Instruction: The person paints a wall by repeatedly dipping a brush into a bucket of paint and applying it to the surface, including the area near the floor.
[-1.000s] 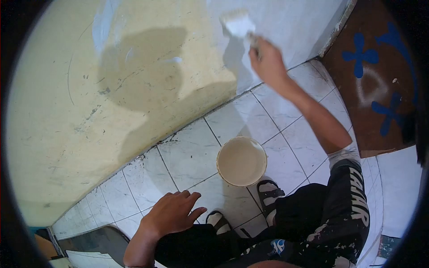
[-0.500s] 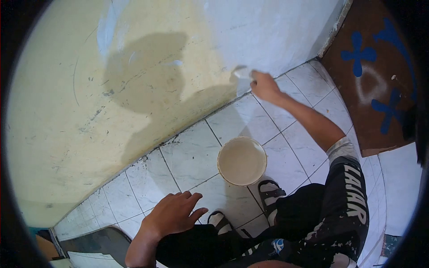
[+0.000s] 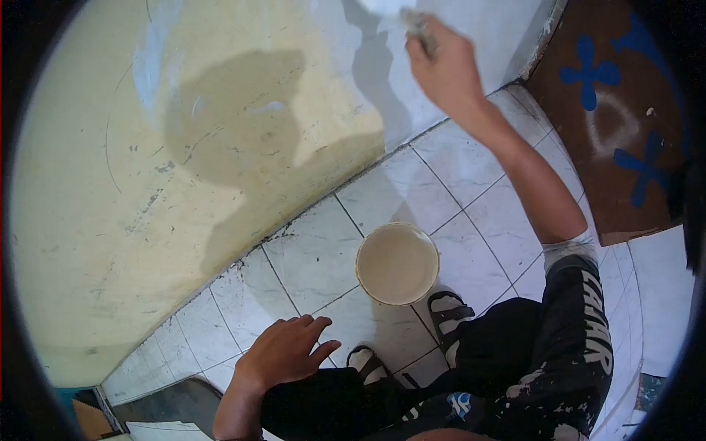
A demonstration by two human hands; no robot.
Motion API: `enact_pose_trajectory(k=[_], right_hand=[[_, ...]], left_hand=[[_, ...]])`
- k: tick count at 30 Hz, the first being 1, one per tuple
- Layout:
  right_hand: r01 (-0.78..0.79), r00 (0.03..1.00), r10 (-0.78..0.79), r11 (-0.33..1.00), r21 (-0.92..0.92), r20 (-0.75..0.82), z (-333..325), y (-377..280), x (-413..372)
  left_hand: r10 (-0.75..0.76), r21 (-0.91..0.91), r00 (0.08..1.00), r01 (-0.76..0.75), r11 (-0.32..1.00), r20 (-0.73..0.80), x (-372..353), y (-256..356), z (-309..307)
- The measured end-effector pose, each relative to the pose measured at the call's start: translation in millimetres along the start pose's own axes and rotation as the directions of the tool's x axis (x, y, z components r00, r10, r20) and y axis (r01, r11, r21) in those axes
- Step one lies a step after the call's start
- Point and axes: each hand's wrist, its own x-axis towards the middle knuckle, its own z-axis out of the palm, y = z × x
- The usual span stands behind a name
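High on the wall, my right hand (image 3: 450,77) is closed around a paintbrush (image 3: 421,31), whose tip is blurred against the white-painted part of the wall (image 3: 478,37). Left of there, the wall is still yellow (image 3: 81,242), scuffed and scratched, with a few white smears. A round bucket (image 3: 359,275) stands on the floor in front of my feet, with pale whitish paint (image 3: 398,263) in it. My left hand (image 3: 283,354) hangs over my left knee with its fingers loosely stretched and thumb apart, holding nothing.
White tiles (image 3: 316,253) cover the floor up to the wall's base. A brown board with blue shapes (image 3: 603,140) stands at the right, by the wall's corner. My sandalled feet (image 3: 450,312) are close to the bucket. A dark grey object (image 3: 173,400) lies at lower left.
My right hand and the paintbrush have moved up the wall from near its base, over the white area. The left hand and the bucket have stayed put.
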Motion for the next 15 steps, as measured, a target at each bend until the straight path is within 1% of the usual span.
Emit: enact_pose_trajectory(k=[2,4,6,7,9,10,11,12,13,15], right_hand=[[0.096,0.994,-0.091,0.992,-0.078,0.065,43,52,-40],[0.061,0.986,-0.041,0.991,-0.115,0.164,64,81,-90],[-0.024,0.945,0.079,0.984,-0.174,0.317,68,99,-123],[-0.028,0.946,0.083,0.984,-0.176,0.314,65,104,-132],[-0.083,0.874,0.183,0.969,-0.233,0.450,60,116,-145],[-0.086,0.876,0.186,0.968,-0.236,0.446,57,122,-151],[-0.099,0.852,0.232,0.952,-0.290,0.469,56,127,-156],[-0.108,0.826,0.277,0.933,-0.344,0.490,54,133,-161],[-0.109,0.828,0.276,0.933,-0.343,0.487,51,140,-165],[-0.171,0.734,0.387,0.901,-0.400,0.558,45,145,-165]], left_hand=[[-0.084,0.004,0.992,0.084,0.996,0.098,2,5,-5],[-0.072,0.009,0.994,0.071,0.997,0.087,3,3,-3],[-0.058,0.015,0.996,0.057,0.998,0.070,5,2,-2],[-0.064,0.012,0.996,0.063,0.998,0.067,6,2,-1],[-0.067,0.016,0.996,0.066,0.998,0.065,7,1,1],[-0.045,0.008,0.998,0.045,0.999,0.035,7,0,2],[-0.024,-0.001,1.000,0.024,1.000,0.005,6,0,3],[-0.023,0.002,1.000,0.023,1.000,0.004,6,2,3],[-0.032,0.000,0.999,0.032,1.000,0.009,5,4,2],[-0.042,-0.002,0.999,0.042,0.999,0.011,3,6,1]])
